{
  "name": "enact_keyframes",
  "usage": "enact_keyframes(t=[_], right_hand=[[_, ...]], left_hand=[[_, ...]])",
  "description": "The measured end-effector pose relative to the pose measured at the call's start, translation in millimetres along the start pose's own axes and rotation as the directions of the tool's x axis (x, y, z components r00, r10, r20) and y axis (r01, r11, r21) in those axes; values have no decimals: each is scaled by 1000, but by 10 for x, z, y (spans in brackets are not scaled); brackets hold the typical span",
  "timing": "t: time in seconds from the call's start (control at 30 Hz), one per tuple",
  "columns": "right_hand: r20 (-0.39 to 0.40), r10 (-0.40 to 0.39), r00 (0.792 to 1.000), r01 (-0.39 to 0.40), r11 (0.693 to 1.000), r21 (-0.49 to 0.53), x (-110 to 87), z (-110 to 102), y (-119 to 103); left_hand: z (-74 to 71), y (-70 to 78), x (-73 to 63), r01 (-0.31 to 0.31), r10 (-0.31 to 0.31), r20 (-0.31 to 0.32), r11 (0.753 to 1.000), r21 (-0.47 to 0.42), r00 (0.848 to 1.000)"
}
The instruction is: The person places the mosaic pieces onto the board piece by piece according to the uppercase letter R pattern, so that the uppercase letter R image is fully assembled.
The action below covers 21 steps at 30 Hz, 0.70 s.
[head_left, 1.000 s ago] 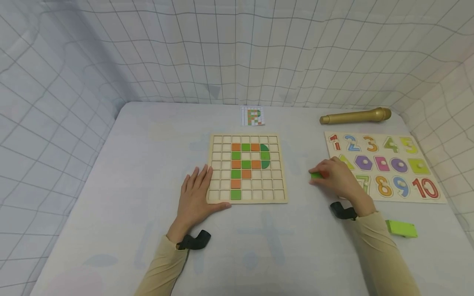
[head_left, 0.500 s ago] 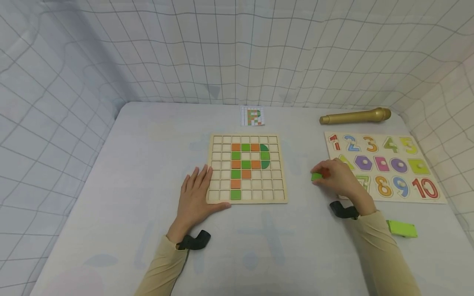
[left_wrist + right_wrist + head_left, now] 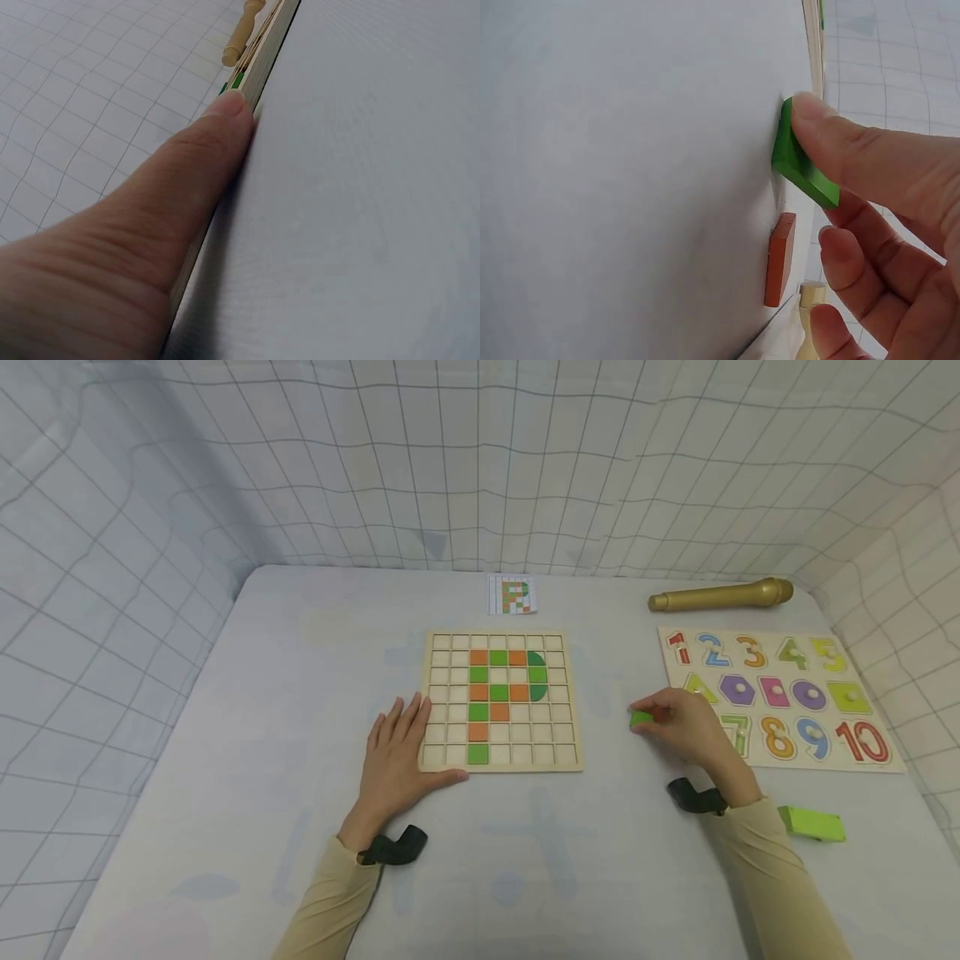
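Meanwhile right hand [image 3: 686,722] pinching green tile [image 3: 641,718], left hand [image 3: 395,762] flat against grid board [image 3: 501,700]

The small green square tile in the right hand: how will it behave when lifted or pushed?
The small green square tile looks stiff and light, pinched by the right hand alone. Its flat faces suggest sliding, not rolling. Being thin, it may slip from fingertips.
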State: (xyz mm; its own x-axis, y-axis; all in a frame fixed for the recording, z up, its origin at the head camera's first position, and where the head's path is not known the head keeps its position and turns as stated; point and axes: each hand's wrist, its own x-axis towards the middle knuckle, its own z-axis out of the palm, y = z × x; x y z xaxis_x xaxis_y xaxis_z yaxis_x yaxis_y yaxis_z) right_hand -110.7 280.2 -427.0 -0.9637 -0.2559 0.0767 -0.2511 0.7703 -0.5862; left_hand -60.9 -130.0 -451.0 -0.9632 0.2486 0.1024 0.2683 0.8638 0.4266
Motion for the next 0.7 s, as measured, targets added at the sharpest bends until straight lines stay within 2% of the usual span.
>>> enact_keyframes(t=[0.2,0.37,0.5,0.7], right_hand=[[-23,-19,1000,20,1000,14,-6,17,-46],[-34,-12,999,15,997,71,40,55,-139],[-28,-9,1000,13,990,142,101,130,-286],[4,-68,998,66,970,236,207,303,-562]], left_hand=[[-8,1,3,8,-8,9,1000,6,1000],[-7,-2,8,8,-8,12,1000,10,1000],[3,-8,9,5,-5,6,1000,9,1000],[25,-19,12,-1,1,3,1000,6,1000]])
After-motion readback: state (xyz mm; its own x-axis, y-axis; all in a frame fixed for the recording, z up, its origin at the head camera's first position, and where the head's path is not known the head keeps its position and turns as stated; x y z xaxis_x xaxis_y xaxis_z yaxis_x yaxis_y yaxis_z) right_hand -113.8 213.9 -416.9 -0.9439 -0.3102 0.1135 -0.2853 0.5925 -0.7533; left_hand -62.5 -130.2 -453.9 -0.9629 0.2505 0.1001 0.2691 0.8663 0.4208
